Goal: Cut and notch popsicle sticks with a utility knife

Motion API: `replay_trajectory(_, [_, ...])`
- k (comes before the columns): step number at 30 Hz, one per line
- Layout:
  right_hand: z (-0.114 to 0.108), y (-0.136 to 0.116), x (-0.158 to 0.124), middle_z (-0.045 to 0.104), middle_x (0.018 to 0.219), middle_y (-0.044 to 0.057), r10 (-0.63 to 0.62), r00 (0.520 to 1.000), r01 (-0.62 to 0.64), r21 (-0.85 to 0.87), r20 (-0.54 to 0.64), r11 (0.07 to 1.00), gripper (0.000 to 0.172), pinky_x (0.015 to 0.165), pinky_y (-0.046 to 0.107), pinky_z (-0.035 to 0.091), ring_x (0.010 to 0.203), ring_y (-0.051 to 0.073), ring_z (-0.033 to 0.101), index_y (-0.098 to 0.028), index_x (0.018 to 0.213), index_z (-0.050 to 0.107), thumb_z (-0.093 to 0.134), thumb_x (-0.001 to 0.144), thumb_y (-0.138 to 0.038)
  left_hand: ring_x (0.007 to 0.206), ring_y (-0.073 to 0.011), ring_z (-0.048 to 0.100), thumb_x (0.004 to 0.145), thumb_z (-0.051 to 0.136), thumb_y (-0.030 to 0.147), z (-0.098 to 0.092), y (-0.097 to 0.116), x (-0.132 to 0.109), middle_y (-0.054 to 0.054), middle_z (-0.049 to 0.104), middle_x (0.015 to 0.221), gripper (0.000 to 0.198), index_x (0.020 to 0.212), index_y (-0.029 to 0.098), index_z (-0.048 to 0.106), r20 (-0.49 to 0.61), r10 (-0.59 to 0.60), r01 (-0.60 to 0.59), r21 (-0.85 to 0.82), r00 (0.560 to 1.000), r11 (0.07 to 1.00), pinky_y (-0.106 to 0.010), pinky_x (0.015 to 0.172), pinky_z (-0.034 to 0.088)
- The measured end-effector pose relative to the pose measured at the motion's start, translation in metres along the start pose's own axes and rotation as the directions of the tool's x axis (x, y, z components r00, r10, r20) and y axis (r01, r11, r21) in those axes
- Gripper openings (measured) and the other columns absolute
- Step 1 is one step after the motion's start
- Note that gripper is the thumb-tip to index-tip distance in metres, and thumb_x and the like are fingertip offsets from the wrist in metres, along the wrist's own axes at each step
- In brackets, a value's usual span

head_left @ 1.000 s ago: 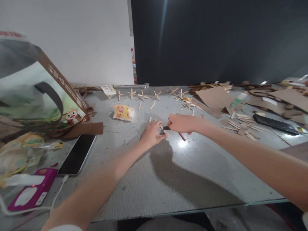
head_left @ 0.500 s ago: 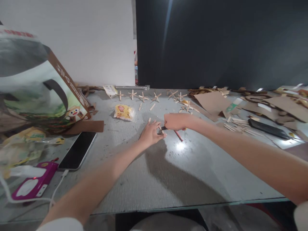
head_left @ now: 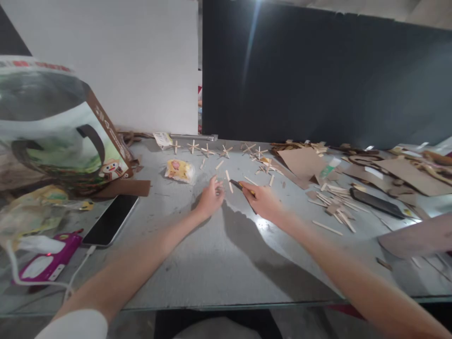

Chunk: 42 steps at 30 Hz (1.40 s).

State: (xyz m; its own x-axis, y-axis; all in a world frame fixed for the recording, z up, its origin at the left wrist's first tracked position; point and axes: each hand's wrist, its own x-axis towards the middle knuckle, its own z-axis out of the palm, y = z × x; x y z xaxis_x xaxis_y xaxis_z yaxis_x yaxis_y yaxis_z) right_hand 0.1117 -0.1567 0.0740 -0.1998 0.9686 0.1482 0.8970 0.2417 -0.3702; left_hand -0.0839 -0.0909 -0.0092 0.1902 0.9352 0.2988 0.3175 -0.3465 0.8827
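My right hand [head_left: 264,201] is closed around a utility knife [head_left: 236,184] with a dark front end and some yellow on its handle. The knife's tip points left, close beside a short flat wooden stick [head_left: 229,181] lying on the table. Left of that stick is my left hand [head_left: 210,198], its fingers apart and slightly curled, apparently holding nothing. Several small star shapes of crossed sticks [head_left: 226,151] stand in a row farther back. Short loose stick pieces [head_left: 219,165] lie between them and my hands.
A packaged snack [head_left: 179,171] lies left of centre. Further left are a phone [head_left: 111,220], a magenta power bank [head_left: 52,259] with cables, and a large printed bag [head_left: 63,136]. On the right are loose sticks [head_left: 327,228], cardboard [head_left: 302,162], a black case [head_left: 377,203] and a blurred pinkish shape [head_left: 418,238].
My left hand has come off the stick and moved left; the stick now lies free. My right hand has turned with the knife and pulled slightly back. The view has shifted.
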Motion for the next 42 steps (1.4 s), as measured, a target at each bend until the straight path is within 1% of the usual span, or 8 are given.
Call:
replay_trajectory(2, [0.014,0.015,-0.003,0.079,0.084,0.012,-0.037,0.991,0.054,0.132,-0.127,0.990,0.048,0.062,0.025,0.043,0.063,0.018,0.067,-0.015,0.140,0.071,0.042,0.105,-0.029,0.098,-0.0243,0.077,0.094,0.063,0.021,0.003,0.004,0.004,-0.016,0.080,0.116,0.068,0.157,0.016,0.040,0.084,-0.021,0.029,-0.090,0.996,0.996,-0.040,0.091,0.058])
replay_trajectory(6, [0.035,0.037,-0.006,0.074,0.071,0.008,-0.098,0.969,0.159,0.266,-0.228,0.951,0.055,0.056,0.024,0.041,0.051,0.015,0.056,-0.011,0.143,0.070,0.041,0.104,-0.038,0.087,-0.0228,0.077,0.087,0.071,0.019,0.013,0.014,0.011,-0.007,0.081,0.095,0.082,0.161,0.016,0.035,0.141,0.010,0.007,-0.122,0.990,0.992,-0.035,0.083,0.057])
replay_trajectory(13, [0.033,0.050,-0.013,0.068,0.065,0.004,-0.167,0.959,0.229,0.282,-0.228,0.932,0.058,0.052,0.023,0.035,0.047,0.013,0.046,-0.010,0.148,0.065,0.041,0.104,-0.038,0.083,-0.0212,0.079,0.095,0.068,0.030,0.034,0.015,0.010,-0.004,0.078,0.083,0.076,0.160,0.017,0.031,0.150,0.030,0.017,-0.307,0.988,0.951,-0.033,0.081,0.059])
replay_trajectory(20, [0.034,0.044,-0.021,0.075,0.078,0.009,-0.127,0.982,0.162,0.270,-0.143,0.949,0.055,0.056,0.023,0.039,0.049,0.013,0.050,-0.012,0.151,0.061,0.041,0.103,-0.031,0.072,-0.0205,0.079,0.099,0.063,0.032,0.033,0.014,0.005,-0.002,0.075,0.080,0.067,0.155,0.018,0.031,0.212,-0.008,0.073,-0.301,0.977,0.951,-0.034,0.073,0.062])
replay_trajectory(23, [0.037,0.039,-0.022,0.073,0.074,0.008,-0.086,0.986,0.125,0.286,-0.145,0.950,0.056,0.055,0.023,0.037,0.047,0.012,0.047,-0.011,0.150,0.062,0.042,0.102,-0.032,0.072,-0.0210,0.079,0.100,0.061,0.030,0.030,0.016,0.005,-0.002,0.075,0.081,0.065,0.155,0.019,0.028,0.249,-0.018,0.096,-0.303,0.968,0.948,-0.035,0.074,0.062])
replay_trajectory(32, [0.026,0.028,-0.031,0.062,0.062,0.002,-0.006,0.992,0.043,0.289,-0.128,0.956,0.059,0.053,0.024,0.033,0.046,0.011,0.034,-0.010,0.148,0.065,0.044,0.098,-0.030,0.070,-0.0157,0.073,0.101,0.052,0.016,0.026,0.019,0.002,-0.003,0.077,0.085,0.053,0.152,0.020,0.042,0.211,0.072,-0.065,-0.041,0.975,0.997,-0.028,0.071,0.055])
replay_trajectory(38, [0.028,0.013,-0.031,0.052,0.057,-0.001,0.048,0.990,-0.001,0.331,-0.134,0.944,0.059,0.053,0.024,0.034,0.046,0.011,0.033,-0.007,0.144,0.067,0.042,0.097,-0.030,0.067,-0.0159,0.073,0.103,0.052,0.023,0.028,0.017,0.003,0.001,0.073,0.076,0.059,0.157,0.020,0.029,0.290,0.017,0.051,-0.226,0.957,0.973,-0.025,0.065,0.055])
replay_trajectory(42, [0.031,0.009,-0.033,0.053,0.060,-0.001,0.086,0.988,-0.036,0.352,-0.129,0.935,0.059,0.052,0.024,0.032,0.046,0.011,0.033,-0.007,0.146,0.066,0.042,0.097,-0.031,0.070,-0.0153,0.072,0.100,0.055,0.021,0.025,0.017,0.005,0.001,0.073,0.078,0.056,0.154,0.022,0.038,0.274,0.052,-0.001,-0.183,0.960,0.983,-0.027,0.070,0.056])
